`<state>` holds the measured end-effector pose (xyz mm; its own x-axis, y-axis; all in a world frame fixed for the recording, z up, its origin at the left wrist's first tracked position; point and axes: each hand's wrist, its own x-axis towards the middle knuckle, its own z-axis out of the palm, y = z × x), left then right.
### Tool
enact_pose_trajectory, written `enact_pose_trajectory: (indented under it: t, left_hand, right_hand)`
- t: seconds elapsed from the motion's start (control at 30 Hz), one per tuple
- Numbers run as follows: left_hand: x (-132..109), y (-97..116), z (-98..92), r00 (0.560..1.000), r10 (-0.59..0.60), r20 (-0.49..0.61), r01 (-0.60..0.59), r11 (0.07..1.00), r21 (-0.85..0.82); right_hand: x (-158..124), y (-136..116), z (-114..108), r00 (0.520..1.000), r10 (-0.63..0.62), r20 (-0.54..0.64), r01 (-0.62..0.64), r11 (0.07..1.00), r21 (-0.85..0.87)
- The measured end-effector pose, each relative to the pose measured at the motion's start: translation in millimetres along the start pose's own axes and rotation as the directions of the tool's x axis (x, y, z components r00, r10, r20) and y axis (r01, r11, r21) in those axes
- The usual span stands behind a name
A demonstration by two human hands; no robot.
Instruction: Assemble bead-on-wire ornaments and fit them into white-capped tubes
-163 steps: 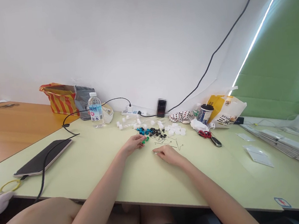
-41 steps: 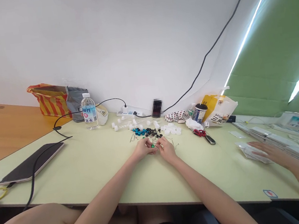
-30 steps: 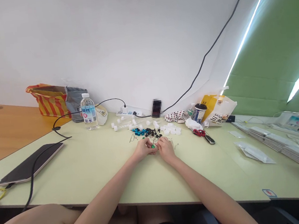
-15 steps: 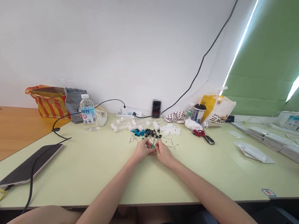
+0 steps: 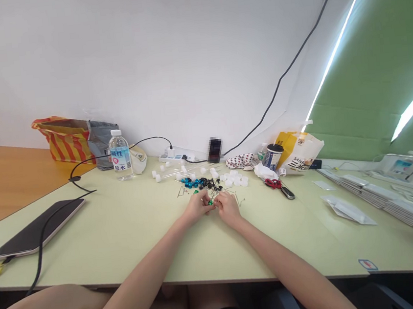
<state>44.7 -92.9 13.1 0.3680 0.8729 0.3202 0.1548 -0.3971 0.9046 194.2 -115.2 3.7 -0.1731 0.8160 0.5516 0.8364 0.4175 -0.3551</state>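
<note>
My left hand (image 5: 198, 205) is closed on a small shiny green bead-like piece (image 5: 210, 202) at its fingertips. Right beside it, my right hand (image 5: 227, 205) has its fingers pinched together close to the green piece; what they hold is too small to make out. Another green piece (image 5: 195, 192) lies just behind my left hand. Beyond both hands are a cluster of shiny blue pieces (image 5: 190, 182), several black pieces (image 5: 209, 183) and a heap of white translucent pieces (image 5: 234, 178). Thin bent metal pieces (image 5: 180, 191) lie to the left, and more are near my right hand.
Clear rods with white ends (image 5: 179, 172) lie farther back, before a power strip (image 5: 175, 156). A water bottle (image 5: 120, 156) and a tablet (image 5: 39, 228) are on the left. Red-handled scissors (image 5: 273, 183), a dark cup (image 5: 273, 156) and a paper bag (image 5: 304, 154) stand right.
My right hand has turned slightly, its knuckles now higher and more over the fingertips. The left hand stays on the green piece. The whole view has shifted a little.
</note>
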Motion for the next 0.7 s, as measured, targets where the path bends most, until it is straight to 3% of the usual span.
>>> enact_pose_trajectory:
  t: [0.1, 0.2, 0.3, 0.37, 0.53, 0.7]
  left_hand:
    - [3, 0, -2.3, 0.992, 0.114, -0.048, -0.106, 0.984, 0.146]
    - [7, -1, -10.1, 0.980, 0.095, -0.177, -0.071, 0.988, 0.137]
    - [10, -6, -25.2, 0.942, -0.052, -0.332, 0.022, 0.995, -0.093]
    - [12, -11, -36.8, 0.917, -0.166, -0.362, 0.054, 0.953, -0.299]
    - [16, -20, -55.1, 0.875, -0.340, -0.345, 0.045, 0.766, -0.642]
    - [18, -21, -58.3, 0.846, -0.423, -0.325, 0.034, 0.651, -0.758]
  right_hand:
    - [3, 4, 2, 0.997, 0.069, 0.034, -0.074, 0.984, 0.160]
    - [5, 10, 0, 0.993, 0.114, 0.015, -0.114, 0.955, 0.275]
    - [7, 19, -5, 0.983, 0.184, -0.007, -0.170, 0.920, 0.353]
    - [8, 27, -8, 0.971, 0.237, -0.025, -0.208, 0.894, 0.396]
    - [7, 34, -9, 0.955, 0.292, -0.048, -0.258, 0.900, 0.352]
    - [6, 25, -3, 0.961, 0.276, -0.004, -0.268, 0.935, 0.233]
